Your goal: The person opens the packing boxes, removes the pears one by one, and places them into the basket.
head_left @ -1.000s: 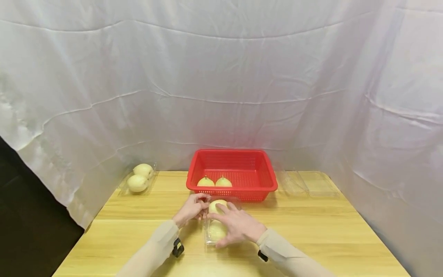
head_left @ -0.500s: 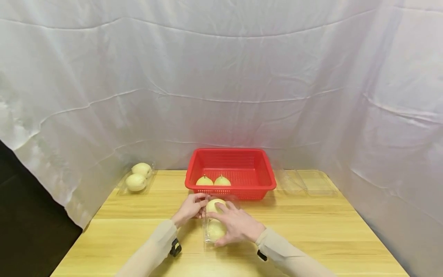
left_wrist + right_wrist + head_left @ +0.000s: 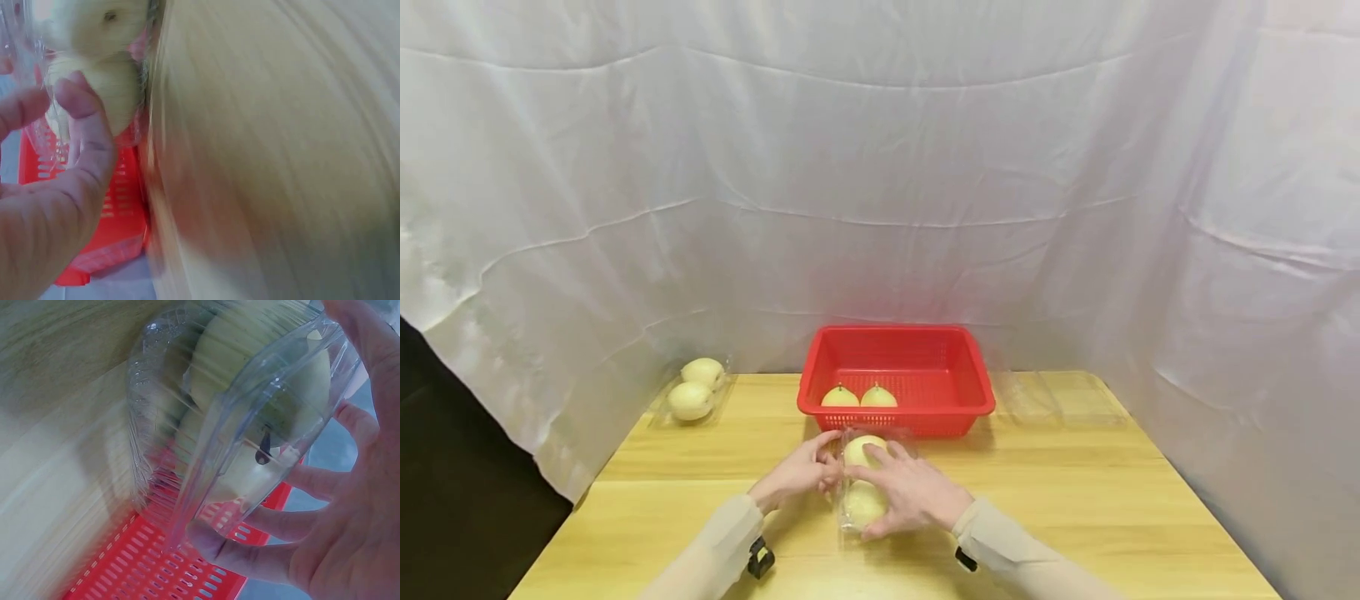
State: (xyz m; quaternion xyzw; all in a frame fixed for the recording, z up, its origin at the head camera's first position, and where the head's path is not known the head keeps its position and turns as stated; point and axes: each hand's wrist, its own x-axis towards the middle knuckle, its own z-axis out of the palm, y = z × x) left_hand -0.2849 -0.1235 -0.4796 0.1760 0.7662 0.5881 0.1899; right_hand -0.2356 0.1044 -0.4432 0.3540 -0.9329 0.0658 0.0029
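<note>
the step in hand looks like closing a clear plastic clamshell (image 3: pixel 848 527) over two pears (image 3: pixel 863 504), at the lower middle of the head view, just in front of the red perforated basket (image 3: pixel 895 411). the right hand (image 3: pixel 917 497) rests across the clamshell, fingers spread and unclenched. the left hand (image 3: pixel 799 478) is at the clamshell's left side, thumb and finger bent towards the rim; whether they pinch it or merely touch it, i cannot tell. nor can i tell whether the rim is fastened. the next move probably calls for even pressure along that left edge, with the right hand keeping the pack from sliding and not crushing its thin lid.

against the earlier head frames, the left hand has drawn back a little towards the lower left, while the right hand keeps its spread on top and the clamshell stays put. the basket pears (image 3: pixel 878 397) near the centre, the packed pears (image 3: pixel 691 401) at the left of the frame and the clear containers (image 3: pixel 1086 400) at the right look unchanged.
</note>
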